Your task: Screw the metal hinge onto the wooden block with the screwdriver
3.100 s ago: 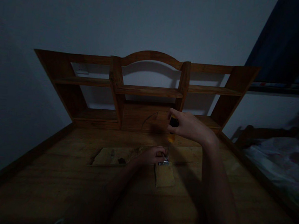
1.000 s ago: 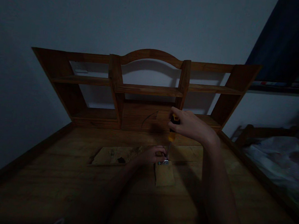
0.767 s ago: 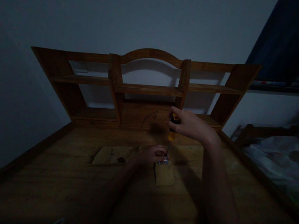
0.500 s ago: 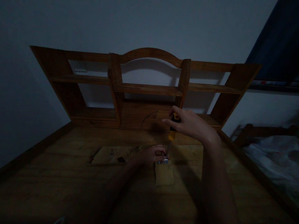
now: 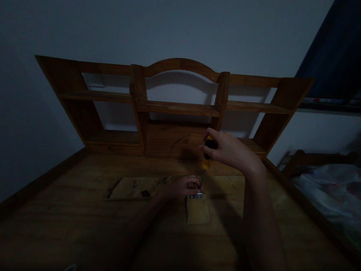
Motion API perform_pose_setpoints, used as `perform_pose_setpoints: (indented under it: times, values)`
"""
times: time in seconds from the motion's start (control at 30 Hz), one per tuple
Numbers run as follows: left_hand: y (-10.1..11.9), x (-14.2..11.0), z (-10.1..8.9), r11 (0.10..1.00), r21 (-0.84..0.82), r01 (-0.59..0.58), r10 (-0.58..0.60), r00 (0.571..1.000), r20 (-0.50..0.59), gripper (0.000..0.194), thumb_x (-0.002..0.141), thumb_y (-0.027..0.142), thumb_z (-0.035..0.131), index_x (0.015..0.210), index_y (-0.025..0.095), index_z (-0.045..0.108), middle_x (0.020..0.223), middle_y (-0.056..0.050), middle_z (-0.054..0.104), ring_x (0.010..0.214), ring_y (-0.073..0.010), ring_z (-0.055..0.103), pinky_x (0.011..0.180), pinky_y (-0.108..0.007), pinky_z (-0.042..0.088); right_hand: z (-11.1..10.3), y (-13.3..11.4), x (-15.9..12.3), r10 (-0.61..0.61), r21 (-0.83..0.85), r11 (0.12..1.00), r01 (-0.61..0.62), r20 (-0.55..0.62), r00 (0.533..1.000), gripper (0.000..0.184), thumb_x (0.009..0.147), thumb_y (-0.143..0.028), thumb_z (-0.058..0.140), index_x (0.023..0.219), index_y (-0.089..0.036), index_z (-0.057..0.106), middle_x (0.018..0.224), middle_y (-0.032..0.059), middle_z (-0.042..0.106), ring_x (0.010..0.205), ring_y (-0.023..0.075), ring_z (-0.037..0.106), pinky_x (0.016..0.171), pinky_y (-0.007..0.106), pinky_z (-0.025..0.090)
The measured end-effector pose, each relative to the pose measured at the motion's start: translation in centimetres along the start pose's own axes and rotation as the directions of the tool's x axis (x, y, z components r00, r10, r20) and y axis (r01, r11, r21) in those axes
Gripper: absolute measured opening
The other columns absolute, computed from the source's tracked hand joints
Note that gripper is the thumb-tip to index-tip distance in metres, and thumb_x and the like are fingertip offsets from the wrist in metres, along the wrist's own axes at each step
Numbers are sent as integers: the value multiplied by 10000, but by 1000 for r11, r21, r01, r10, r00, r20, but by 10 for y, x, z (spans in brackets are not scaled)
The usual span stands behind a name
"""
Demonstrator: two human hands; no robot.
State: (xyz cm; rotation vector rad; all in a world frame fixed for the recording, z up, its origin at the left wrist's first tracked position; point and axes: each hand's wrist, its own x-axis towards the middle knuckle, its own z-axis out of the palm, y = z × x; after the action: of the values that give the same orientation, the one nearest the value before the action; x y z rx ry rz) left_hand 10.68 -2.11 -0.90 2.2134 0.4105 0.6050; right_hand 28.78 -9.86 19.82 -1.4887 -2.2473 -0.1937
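Note:
The room is dim. My right hand (image 5: 228,151) is wrapped round the black and yellow handle of a screwdriver (image 5: 207,157) that stands nearly upright. Its tip rests on a small metal hinge (image 5: 196,195) at the far edge of a small wooden block (image 5: 198,210) on the desk. My left hand (image 5: 182,187) lies curled just left of the hinge, fingers pressed against it and the block. A longer flat wooden board (image 5: 137,189) lies to the left of that hand.
The wooden desk (image 5: 73,219) carries a shelf unit (image 5: 177,107) with an arched top along the wall. A raised rail runs down each side of the desk. A bed with pale bedding (image 5: 337,197) stands to the right.
My right hand's fingers have shifted round the screwdriver handle, loosening half a second ago and closing again. The left hand and the hinge have stayed put.

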Motion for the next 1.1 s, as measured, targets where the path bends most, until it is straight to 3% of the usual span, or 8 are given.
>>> perform_pose_setpoints:
  times: [0.17, 0.33, 0.5, 0.67, 0.87, 1.1]
  values:
    - [6, 1, 0, 999, -47, 8, -7, 1000, 18, 234, 887, 378, 645, 948, 153, 661, 982, -49, 635, 925, -168, 601, 853, -271, 464, -2, -3, 1, 33, 43, 999, -33, 9, 999, 350, 917, -548, 509, 980, -208, 562, 861, 60, 684, 786, 219, 635, 656, 293, 380]
    - [9, 1, -1, 998, -54, 14, -13, 1000, 13, 205, 877, 346, 654, 937, 150, 663, 960, -49, 630, 906, -165, 596, 834, -270, 463, -4, -5, 0, 11, 68, 998, -14, 44, 999, 153, 893, -314, 531, 1000, -214, 574, 878, 40, 688, 802, 195, 638, 710, 288, 391]
    - [9, 1, -1, 998, -58, 4, -3, 1000, 13, 192, 875, 330, 659, 918, 143, 651, 935, -43, 625, 893, -160, 591, 826, -265, 461, -6, -5, 0, 64, 22, 998, -65, 28, 998, 312, 898, -498, 518, 969, -199, 571, 835, 55, 677, 767, 212, 621, 647, 295, 368]
    - [6, 1, 0, 997, -77, 16, -15, 1000, 8, 206, 874, 342, 664, 927, 144, 648, 945, -45, 624, 878, -155, 599, 821, -268, 470, -7, -7, 0, 45, 86, 995, -50, 54, 998, 188, 890, -367, 535, 967, -200, 575, 883, 52, 687, 788, 189, 624, 671, 278, 385]
    - [6, 1, -1, 998, -54, -26, 26, 1000, 6, 183, 883, 326, 657, 919, 147, 654, 943, -46, 627, 887, -155, 595, 818, -262, 463, -6, -4, -1, 142, -62, 988, -140, 18, 990, 468, 896, -649, 449, 892, -193, 557, 794, 88, 677, 752, 248, 630, 621, 320, 355]
    - [2, 2, 1, 996, -86, -10, 11, 1000, 8, 203, 878, 334, 657, 924, 136, 658, 948, -57, 631, 872, -161, 602, 806, -270, 471, -5, -1, -2, 118, 42, 992, -119, 28, 993, 269, 879, -410, 542, 1047, -201, 530, 879, 70, 684, 796, 219, 638, 661, 291, 392]
